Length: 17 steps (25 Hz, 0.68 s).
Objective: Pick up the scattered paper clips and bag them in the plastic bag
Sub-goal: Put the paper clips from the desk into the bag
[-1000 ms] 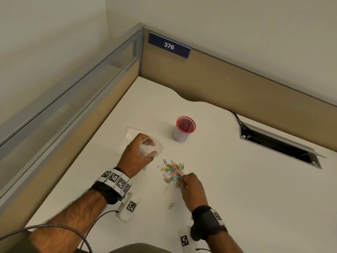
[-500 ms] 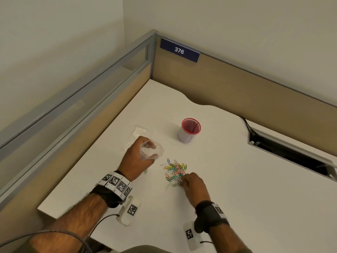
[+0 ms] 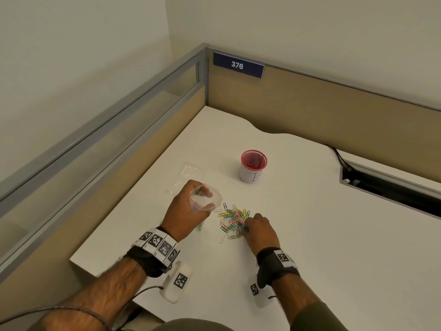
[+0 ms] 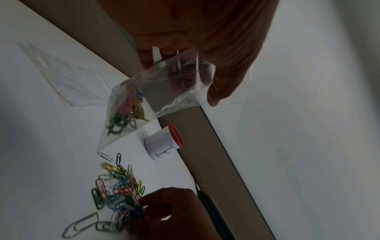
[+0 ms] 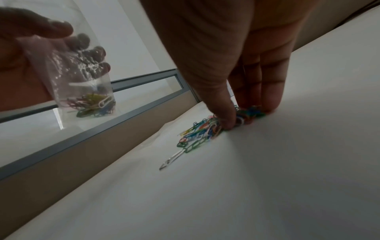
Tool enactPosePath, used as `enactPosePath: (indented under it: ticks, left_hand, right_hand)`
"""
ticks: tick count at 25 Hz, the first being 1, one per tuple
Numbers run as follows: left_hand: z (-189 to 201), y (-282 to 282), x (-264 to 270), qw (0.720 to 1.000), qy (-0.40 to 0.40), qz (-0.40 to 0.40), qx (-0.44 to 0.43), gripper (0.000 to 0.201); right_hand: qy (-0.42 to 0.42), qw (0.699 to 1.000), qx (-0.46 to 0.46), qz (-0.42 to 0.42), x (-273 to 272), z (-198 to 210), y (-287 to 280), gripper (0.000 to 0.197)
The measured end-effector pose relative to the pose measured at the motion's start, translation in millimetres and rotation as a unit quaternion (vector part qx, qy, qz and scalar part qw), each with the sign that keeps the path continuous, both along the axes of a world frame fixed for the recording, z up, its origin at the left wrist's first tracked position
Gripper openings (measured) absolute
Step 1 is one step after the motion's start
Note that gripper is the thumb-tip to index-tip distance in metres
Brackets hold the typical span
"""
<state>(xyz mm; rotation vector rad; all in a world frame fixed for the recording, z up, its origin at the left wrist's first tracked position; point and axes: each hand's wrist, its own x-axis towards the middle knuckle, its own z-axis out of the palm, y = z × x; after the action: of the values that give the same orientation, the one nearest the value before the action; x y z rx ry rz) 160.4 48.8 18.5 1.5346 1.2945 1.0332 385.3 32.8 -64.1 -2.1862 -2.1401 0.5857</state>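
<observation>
A heap of coloured paper clips [image 3: 232,219] [image 4: 117,185] [image 5: 197,133] lies on the white desk [image 3: 310,235]. My left hand [image 3: 191,209] grips a small clear plastic bag [image 3: 205,199] [image 4: 156,95] [image 5: 82,78] with its mouth held open, just left of the heap and above the desk. Several clips sit at the bag's bottom. My right hand [image 3: 248,228] [image 5: 240,116] is down at the heap's near right edge, thumb and fingers pinching a bunch of clips against the desk.
A white cup with a red rim [image 3: 253,166] [image 4: 164,142] stands behind the heap. A second flat clear bag [image 3: 188,176] [image 4: 65,81] lies on the desk behind my left hand. Partition walls close the left and back; a cable slot [image 3: 386,187] opens at the right.
My right hand has stayed at the heap's near right edge, gathering clips. The stray green clip nearer to me is no longer seen. My left hand keeps the bag in place.
</observation>
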Motion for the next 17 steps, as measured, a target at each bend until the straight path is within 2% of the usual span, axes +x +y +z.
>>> enactPosePath:
  ticks: [3, 9, 12, 17]
  left_hand:
    - [-5.0, 5.4, 4.9, 1.000, 0.011, -0.015, -0.004, 0.036]
    - [-19.6, 18.5, 6.6, 0.999, 0.017, -0.032, -0.009, 0.037]
    - [-24.3, 22.2, 7.8, 0.999, 0.017, -0.032, -0.013, 0.037]
    - [-20.8, 30.6, 17.1, 0.999, 0.021, -0.041, -0.010, 0.037]
  right_hand:
    - [-0.005, 1.000, 0.000, -0.004, 2.6, -0.7, 10.8, 0.021]
    - [0.101, 0.991, 0.036, -0.083, 14.5, 25.9, 20.6, 0.010]
    - [0.219, 0.966, 0.078, -0.111, 13.5, 62.2, 19.6, 0.007]
    - [0.375, 0.909, 0.152, -0.102, -8.9, 134.8, 21.9, 0.011]
